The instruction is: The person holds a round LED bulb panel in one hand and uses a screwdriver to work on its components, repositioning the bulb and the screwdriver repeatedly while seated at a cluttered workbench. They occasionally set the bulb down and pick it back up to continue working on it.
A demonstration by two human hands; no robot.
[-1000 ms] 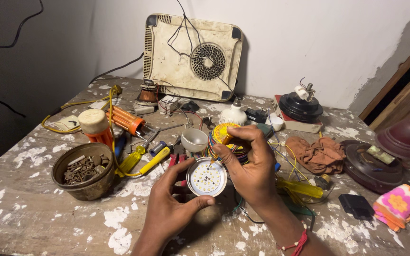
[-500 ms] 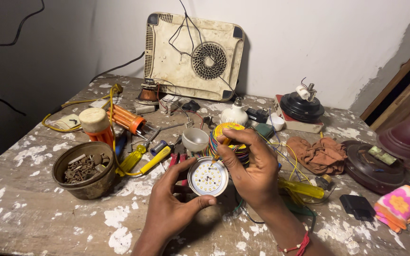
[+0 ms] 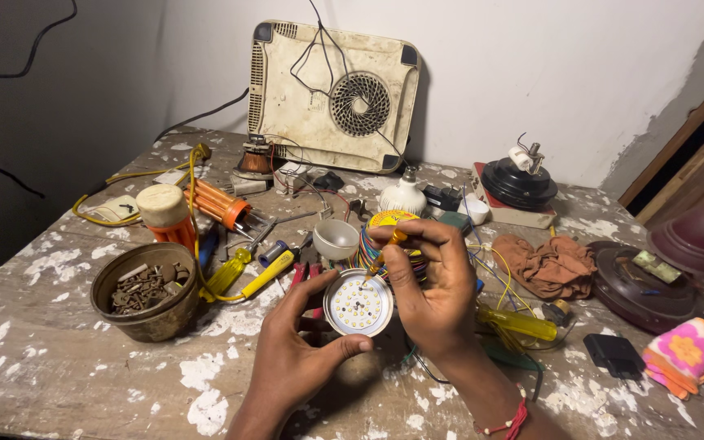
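Note:
My left hand (image 3: 299, 350) grips a round white bulb base with a disc of small LED chips (image 3: 358, 304), face up, between thumb and fingers. My right hand (image 3: 433, 281) holds a thin orange-handled tool (image 3: 386, 247) in its fingertips, its tip pointing down at the upper edge of the disc. Just behind the hands lie a coil of coloured wire (image 3: 389, 244) and a small white dome cover (image 3: 336, 238).
A worn wooden table (image 3: 59, 358) holds a metal bowl of screws (image 3: 144, 289), yellow-handled screwdrivers (image 3: 266, 273), an orange tool (image 3: 217, 204), a brown rag (image 3: 556, 265), dark round fan parts (image 3: 637, 281), a black adapter (image 3: 614, 354), and a beige appliance (image 3: 332, 94) leaning on the wall.
My right hand has shifted slightly, bringing the tool tip closer to the disc. The left hand keeps the disc in the same place.

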